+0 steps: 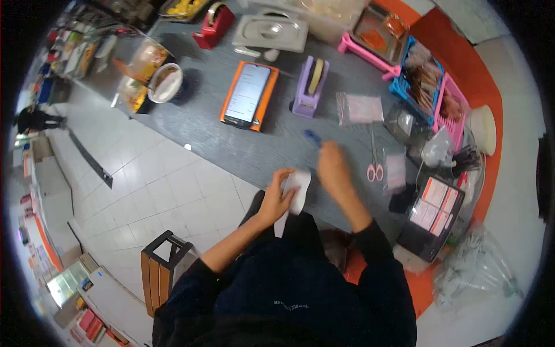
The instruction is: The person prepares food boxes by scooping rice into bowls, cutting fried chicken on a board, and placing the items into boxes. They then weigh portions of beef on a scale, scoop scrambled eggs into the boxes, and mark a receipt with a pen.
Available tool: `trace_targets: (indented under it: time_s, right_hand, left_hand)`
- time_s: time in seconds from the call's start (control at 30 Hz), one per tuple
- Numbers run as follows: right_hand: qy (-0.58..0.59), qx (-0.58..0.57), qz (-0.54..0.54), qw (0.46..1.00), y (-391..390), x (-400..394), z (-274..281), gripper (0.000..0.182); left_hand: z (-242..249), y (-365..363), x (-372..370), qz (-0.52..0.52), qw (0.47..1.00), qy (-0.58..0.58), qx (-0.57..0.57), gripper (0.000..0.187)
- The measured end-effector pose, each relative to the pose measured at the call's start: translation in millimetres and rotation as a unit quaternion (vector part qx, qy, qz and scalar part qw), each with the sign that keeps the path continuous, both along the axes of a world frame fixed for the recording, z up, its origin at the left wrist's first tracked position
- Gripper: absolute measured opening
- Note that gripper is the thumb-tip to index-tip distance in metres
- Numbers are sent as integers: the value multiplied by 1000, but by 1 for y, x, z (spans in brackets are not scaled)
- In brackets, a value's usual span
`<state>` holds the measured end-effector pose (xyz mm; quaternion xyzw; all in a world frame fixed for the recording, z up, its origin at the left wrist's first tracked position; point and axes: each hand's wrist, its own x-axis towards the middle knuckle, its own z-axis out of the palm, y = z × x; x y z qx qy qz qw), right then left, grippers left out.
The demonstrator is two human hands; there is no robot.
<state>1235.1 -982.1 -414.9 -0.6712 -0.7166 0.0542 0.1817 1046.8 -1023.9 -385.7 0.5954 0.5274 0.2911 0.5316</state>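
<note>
My left hand (278,196) is closed on a curled strip of white paper (299,191), whose lower end hangs over my lap. To its right, over the front of the table, my right hand (333,165) is closed with a small blue object (313,137) at its fingers; motion blur hides what kind it is. Beyond the hands a phone (247,95) with a lit screen lies on an orange box (267,98). Beside it stands a purple tape dispenser (311,87). Scissors with pink handles (375,172) lie to the right of my right hand.
Clear plastic packets (359,109) lie on the dark table (202,139). Pink and blue baskets (417,81) line its right side, near a black device with labels (435,214). At the back are a red tape dispenser (214,26) and a metal lid (270,33).
</note>
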Motion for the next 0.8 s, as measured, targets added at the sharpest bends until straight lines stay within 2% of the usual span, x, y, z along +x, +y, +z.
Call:
trace_targets:
  time_s: [0.03,0.07,0.1,0.13,0.17,0.2,0.27,0.33,0.4,0.43,0.5,0.57,0.67,0.8]
  right_hand:
    - [81,-16,-35,996,-7,24,10,13]
    - [161,-33,-72,984,-16,39,18,14]
    - [155,-49,-83,983,-27,41,22,14]
    - [401,-27,-145,904,-35,43,24,13]
    - [618,3,-201,760,-41,45,28,11]
    - [685,36,-194,701,-40,33,33,9]
    - [665,51,-191,720,-39,12,8,8]
    - [647,65,-190,735,-36,-8,-17,9]
    - [535,119,-119,828,-29,-19,-32,14]
    - [535,111,-128,827,-30,-18,-40,14]
    - [443,108,-99,884,-31,-18,-53,20]
    - [428,123,-106,889,-27,-20,-55,22]
    - [381,118,-78,914,-25,-22,-51,23]
    - [394,128,-113,903,-27,-18,-59,21]
  left_hand:
    - [-14,6,9,14,1000,-28,0,36]
    - [-44,16,15,-22,993,-9,113,34]
    - [-74,25,23,-58,972,8,228,33]
    - [-75,35,26,-100,959,84,251,31]
    - [-67,37,27,-130,944,159,260,34]
    - [-60,43,27,-159,920,234,271,37]
    - [-59,54,24,-117,902,306,283,49]
    - [-59,61,22,-120,892,330,284,56]
    - [-60,65,24,-123,883,353,285,62]
    - [-61,66,25,-126,882,360,278,67]
    - [-64,67,26,-138,881,367,265,71]
    - [-68,67,27,-122,888,357,263,80]
    - [-70,67,28,-123,889,356,262,81]
    - [-78,66,28,-120,887,359,264,86]
